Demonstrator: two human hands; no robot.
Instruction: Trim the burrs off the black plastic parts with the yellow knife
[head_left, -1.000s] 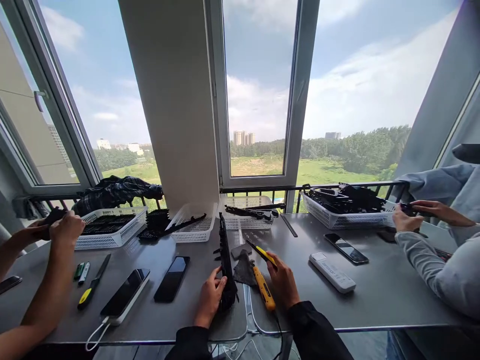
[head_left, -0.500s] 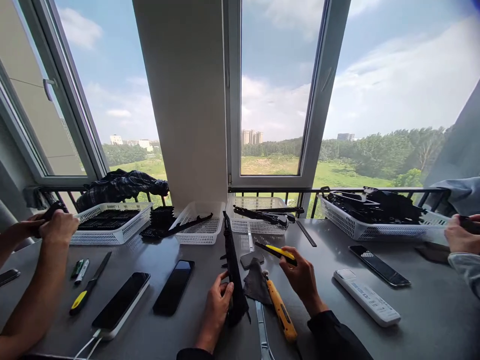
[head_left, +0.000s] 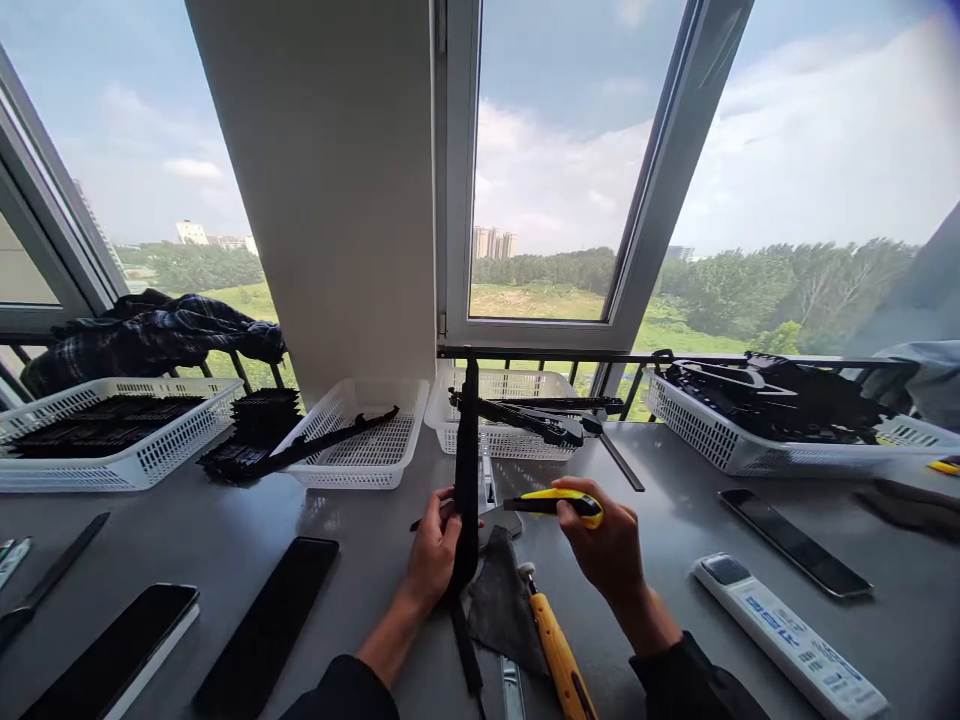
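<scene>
My left hand (head_left: 433, 545) is clamped around a long black strip (head_left: 468, 470), holding it nearly upright so its top end rises toward the window rail while its lower end runs down past my wrist. I judge that the upright hold turns the strip's edge toward me and toward the other hand. My right hand (head_left: 609, 548) is closed on a yellow-and-black knife (head_left: 559, 503), gripped level with its tip pointing left at the strip and just short of it; I cannot tell whether the blade is out.

Just below and between my hands a dark cloth (head_left: 501, 606) lies on the counter (head_left: 375, 520), and beside it, under my right wrist, a second knife (head_left: 556, 652) with a yellow handle rests unused. Beyond my left hand a white basket (head_left: 360, 445) holds one black strip laid aslant over its rim; beyond my right hand another basket (head_left: 517, 405) holds several. Far to my right a bigger basket (head_left: 720, 440) is heaped with black parts, and far to my left a fourth (head_left: 112, 440) holds flat stacked ones, which looks like sorting by stage.

A remote (head_left: 791, 640) and a phone (head_left: 795, 542) lie right of my right hand; two dark phones (head_left: 266, 625) lie left of my left hand.
</scene>
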